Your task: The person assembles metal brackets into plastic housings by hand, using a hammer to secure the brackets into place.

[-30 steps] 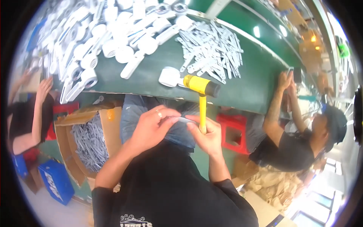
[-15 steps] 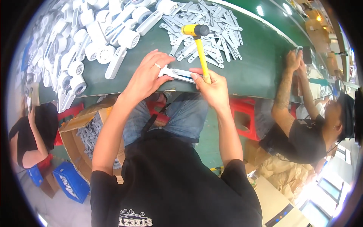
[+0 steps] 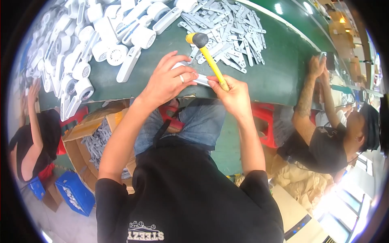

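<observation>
My left hand (image 3: 168, 83) wears a ring and curls over a white plastic handle piece (image 3: 202, 80) above the table's near edge. Its left part is mostly hidden under those fingers. My right hand (image 3: 234, 96) is closed round the lower handle of a yellow mallet (image 3: 213, 65), thumb and fingers also at the piece's right end. The mallet tilts up and left, its yellow-and-black head raised over the table. Beyond it lies a heap of flat grey handle strips (image 3: 231, 36).
White handheld fans (image 3: 117, 54) are piled on the left of the green table (image 3: 279, 60). A carton of grey parts (image 3: 79, 141) and a blue crate (image 3: 75, 194) stand below left. One person (image 3: 324, 141) works at the right, another (image 3: 34, 141) at the left.
My left hand has turned and slid right along the white piece, covering more of it. The mallet head has swung left and lower. The person at the left has raised their hands to the table.
</observation>
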The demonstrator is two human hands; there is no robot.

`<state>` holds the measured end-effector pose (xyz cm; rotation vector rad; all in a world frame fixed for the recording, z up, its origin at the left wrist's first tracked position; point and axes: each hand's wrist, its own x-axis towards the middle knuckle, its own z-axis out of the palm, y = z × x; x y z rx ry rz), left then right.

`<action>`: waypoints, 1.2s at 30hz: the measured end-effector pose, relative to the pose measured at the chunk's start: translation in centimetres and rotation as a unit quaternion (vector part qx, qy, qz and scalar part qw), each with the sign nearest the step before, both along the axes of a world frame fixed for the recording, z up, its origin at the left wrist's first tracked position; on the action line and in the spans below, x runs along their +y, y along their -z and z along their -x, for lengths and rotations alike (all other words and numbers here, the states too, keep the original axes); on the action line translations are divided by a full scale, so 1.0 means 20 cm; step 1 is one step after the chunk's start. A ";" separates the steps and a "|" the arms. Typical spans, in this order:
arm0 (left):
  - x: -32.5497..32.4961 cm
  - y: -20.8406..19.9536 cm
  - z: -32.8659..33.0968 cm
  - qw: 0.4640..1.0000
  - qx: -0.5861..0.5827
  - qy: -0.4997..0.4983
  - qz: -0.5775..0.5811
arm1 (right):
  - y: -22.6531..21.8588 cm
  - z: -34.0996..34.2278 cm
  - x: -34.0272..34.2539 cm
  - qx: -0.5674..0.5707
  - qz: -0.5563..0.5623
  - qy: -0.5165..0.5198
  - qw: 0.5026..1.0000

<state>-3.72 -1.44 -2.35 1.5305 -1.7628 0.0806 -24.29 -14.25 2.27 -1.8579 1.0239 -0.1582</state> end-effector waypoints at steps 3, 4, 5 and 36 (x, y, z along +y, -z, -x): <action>0.00 -0.03 0.00 1.000 -0.005 0.006 -0.014 | -0.05 0.00 0.03 0.011 -0.010 0.019 1.000; 0.00 -0.03 0.00 1.000 0.000 0.006 -0.019 | -0.07 -0.01 0.03 0.023 -0.017 0.033 0.999; 0.00 -0.03 0.00 1.000 0.005 0.006 -0.025 | -0.09 -0.01 0.02 0.025 -0.016 0.036 0.999; -0.05 -0.02 0.01 0.991 -0.124 0.038 0.010 | -0.04 0.33 0.29 -0.133 -0.113 0.147 0.974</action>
